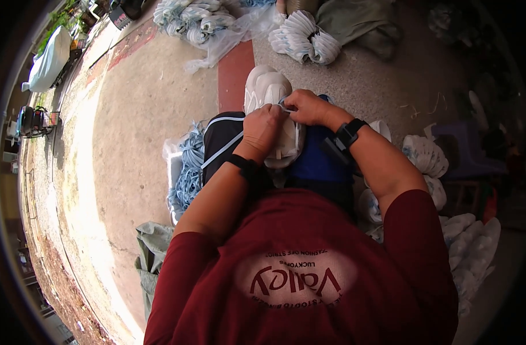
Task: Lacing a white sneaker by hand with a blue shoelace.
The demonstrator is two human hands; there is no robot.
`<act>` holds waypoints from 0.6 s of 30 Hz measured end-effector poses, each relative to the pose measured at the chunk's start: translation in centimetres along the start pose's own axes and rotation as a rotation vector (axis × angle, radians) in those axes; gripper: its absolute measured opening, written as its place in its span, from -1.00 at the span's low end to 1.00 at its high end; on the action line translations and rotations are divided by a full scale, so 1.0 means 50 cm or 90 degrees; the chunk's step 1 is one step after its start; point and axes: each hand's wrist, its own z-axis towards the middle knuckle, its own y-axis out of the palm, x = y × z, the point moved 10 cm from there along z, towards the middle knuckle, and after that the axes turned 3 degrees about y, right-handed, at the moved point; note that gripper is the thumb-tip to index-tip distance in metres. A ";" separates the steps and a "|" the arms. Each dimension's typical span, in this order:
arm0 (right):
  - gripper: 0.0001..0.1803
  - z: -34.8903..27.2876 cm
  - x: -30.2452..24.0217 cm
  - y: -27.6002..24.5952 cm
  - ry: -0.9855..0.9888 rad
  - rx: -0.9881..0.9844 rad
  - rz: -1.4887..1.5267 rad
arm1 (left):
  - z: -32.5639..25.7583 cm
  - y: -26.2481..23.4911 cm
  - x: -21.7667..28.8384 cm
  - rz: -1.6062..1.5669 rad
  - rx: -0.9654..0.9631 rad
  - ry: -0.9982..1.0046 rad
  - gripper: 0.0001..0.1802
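A pale beige stack of shoe uppers lies between my knees, toes pointing away from me. My left hand is closed over the stack's middle, its fingertips pinching a thin light-blue lace. Just to the right, my right hand is closed too, thumb and fingers pinched on the same lace. The two hands almost meet above the uppers. Exactly how the lace runs is hidden by my fingers. Below my hands, the heel end of the uppers shows.
A white container heaped with light-blue laces stands by my left leg. White bundles and clear plastic lie ahead on the concrete floor. More white bundles and a purple plastic stool are at right.
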 end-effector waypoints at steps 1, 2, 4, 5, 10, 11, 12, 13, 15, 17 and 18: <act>-0.88 -0.001 0.006 0.005 0.004 -0.001 0.014 | 0.005 0.010 0.001 0.017 -0.020 0.001 -0.84; -0.88 -0.002 0.011 0.009 0.004 0.001 0.014 | 0.008 0.013 0.002 0.018 -0.020 0.003 -0.84; -0.89 -0.006 0.017 0.002 0.009 0.044 0.030 | 0.010 0.037 0.023 0.116 -0.100 0.064 -0.88; -0.89 -0.005 0.017 0.003 0.009 0.045 0.030 | 0.012 0.033 0.027 0.116 -0.100 0.065 -0.88; -0.85 -0.004 0.023 0.002 -0.002 0.078 0.096 | 0.024 0.044 0.048 0.142 -0.198 0.075 -0.83; -0.85 -0.005 0.024 0.002 -0.004 0.079 0.095 | 0.031 0.041 0.049 0.142 -0.196 0.074 -0.83; -0.84 -0.004 0.033 0.008 0.024 0.064 0.117 | 0.036 0.044 0.053 0.152 -0.214 0.087 -0.83; -0.83 -0.004 0.044 0.013 0.053 0.050 0.140 | 0.038 0.046 0.057 0.161 -0.231 0.100 -0.84; -0.86 -0.003 0.046 0.012 0.053 0.074 0.143 | 0.039 0.038 0.057 0.130 -0.245 0.105 -0.85; -0.89 -0.009 0.048 0.005 0.056 0.095 0.147 | 0.027 0.019 0.066 0.096 -0.260 0.111 -0.85; -0.92 -0.013 0.058 0.007 0.090 0.081 0.135 | -0.008 0.009 0.100 0.006 -0.304 0.168 -0.84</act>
